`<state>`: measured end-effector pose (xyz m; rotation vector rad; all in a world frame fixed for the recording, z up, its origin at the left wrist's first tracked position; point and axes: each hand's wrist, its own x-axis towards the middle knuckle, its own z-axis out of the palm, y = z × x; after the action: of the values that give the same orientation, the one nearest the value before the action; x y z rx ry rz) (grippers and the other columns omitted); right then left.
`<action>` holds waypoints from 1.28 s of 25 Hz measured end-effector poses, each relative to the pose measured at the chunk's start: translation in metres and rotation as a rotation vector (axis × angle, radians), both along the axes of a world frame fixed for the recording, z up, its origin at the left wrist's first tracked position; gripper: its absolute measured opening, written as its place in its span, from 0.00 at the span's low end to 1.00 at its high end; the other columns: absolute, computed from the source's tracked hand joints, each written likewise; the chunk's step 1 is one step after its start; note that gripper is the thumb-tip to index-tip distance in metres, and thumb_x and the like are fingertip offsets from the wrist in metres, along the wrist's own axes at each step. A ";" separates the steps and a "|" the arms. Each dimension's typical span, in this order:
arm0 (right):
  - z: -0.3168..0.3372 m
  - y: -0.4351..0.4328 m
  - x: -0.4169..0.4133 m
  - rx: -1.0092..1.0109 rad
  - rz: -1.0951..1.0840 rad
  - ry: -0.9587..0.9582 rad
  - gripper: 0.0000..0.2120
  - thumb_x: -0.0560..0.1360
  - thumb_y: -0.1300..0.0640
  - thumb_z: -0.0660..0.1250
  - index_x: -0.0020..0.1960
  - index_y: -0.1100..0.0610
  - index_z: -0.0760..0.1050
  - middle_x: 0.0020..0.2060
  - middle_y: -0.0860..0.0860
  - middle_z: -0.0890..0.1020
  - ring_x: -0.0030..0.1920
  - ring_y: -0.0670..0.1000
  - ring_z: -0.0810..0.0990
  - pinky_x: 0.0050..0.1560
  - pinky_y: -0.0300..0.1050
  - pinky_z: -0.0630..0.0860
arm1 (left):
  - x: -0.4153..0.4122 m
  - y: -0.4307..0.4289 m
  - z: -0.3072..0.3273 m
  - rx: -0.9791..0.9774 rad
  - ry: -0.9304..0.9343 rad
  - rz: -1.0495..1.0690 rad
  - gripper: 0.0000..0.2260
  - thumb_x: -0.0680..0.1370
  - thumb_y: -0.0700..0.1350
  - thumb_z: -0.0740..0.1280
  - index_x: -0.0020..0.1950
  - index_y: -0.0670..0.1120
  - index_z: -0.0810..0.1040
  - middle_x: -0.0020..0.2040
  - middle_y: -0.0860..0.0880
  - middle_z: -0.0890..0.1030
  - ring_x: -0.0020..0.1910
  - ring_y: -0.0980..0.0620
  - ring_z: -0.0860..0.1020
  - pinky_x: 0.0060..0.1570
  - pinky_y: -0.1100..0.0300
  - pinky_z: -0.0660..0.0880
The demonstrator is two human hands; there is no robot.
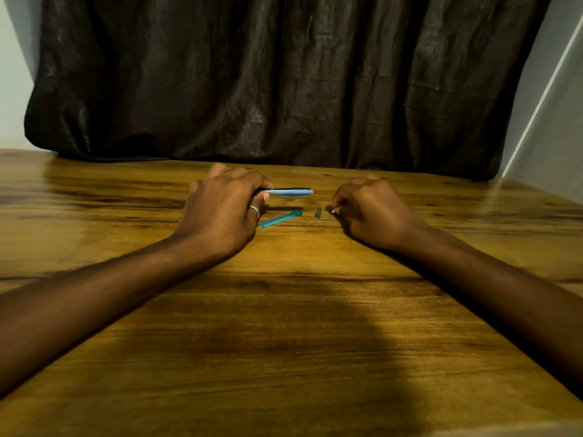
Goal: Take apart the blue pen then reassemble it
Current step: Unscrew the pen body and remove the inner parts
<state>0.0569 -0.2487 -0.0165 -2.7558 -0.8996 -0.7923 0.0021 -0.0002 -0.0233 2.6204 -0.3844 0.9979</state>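
Both bare forearms stretch forward, well apart. The left hand (225,212), a ring on one finger, is curled closed around something; the right hand (369,211) is loosely fisted, knuckles up.

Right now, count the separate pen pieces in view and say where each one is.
3. The blue pen barrel is held in the left hand; the teal cap lies on the wooden table below it; a small dark piece lies beside the right hand. More may be hidden in the hands.
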 end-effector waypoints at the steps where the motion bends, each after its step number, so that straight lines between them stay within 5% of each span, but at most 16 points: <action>1: 0.000 0.000 -0.001 -0.031 0.007 -0.013 0.03 0.76 0.56 0.69 0.49 0.52 0.81 0.46 0.51 0.83 0.50 0.53 0.78 0.49 0.48 0.76 | 0.000 0.000 0.000 -0.001 -0.003 -0.002 0.11 0.82 0.49 0.63 0.64 0.54 0.78 0.59 0.52 0.81 0.60 0.47 0.72 0.54 0.46 0.72; 17: 0.006 0.007 -0.011 -0.192 -0.009 -0.026 0.08 0.77 0.55 0.67 0.55 0.51 0.80 0.51 0.51 0.82 0.55 0.55 0.75 0.52 0.56 0.75 | 0.002 0.001 -0.002 0.009 -0.015 -0.003 0.11 0.81 0.49 0.63 0.61 0.54 0.79 0.56 0.52 0.81 0.59 0.47 0.72 0.53 0.44 0.73; 25: 0.007 0.004 -0.008 -0.029 -0.018 -0.072 0.10 0.77 0.56 0.67 0.57 0.54 0.80 0.53 0.53 0.82 0.55 0.56 0.75 0.53 0.55 0.75 | 0.004 0.002 -0.002 -0.005 -0.021 -0.012 0.11 0.82 0.50 0.62 0.62 0.54 0.78 0.56 0.51 0.81 0.58 0.47 0.72 0.53 0.46 0.72; 32: 0.010 0.019 -0.014 0.384 0.123 0.023 0.11 0.78 0.55 0.69 0.59 0.51 0.82 0.53 0.44 0.84 0.53 0.38 0.74 0.48 0.23 0.64 | 0.004 0.000 -0.002 -0.035 -0.050 -0.050 0.10 0.82 0.49 0.63 0.61 0.54 0.79 0.55 0.52 0.81 0.57 0.48 0.73 0.51 0.49 0.70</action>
<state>0.0428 -0.2293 -0.0068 -2.3501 -0.8054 -0.8123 0.0060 -0.0003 -0.0257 2.5459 -0.4375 1.0458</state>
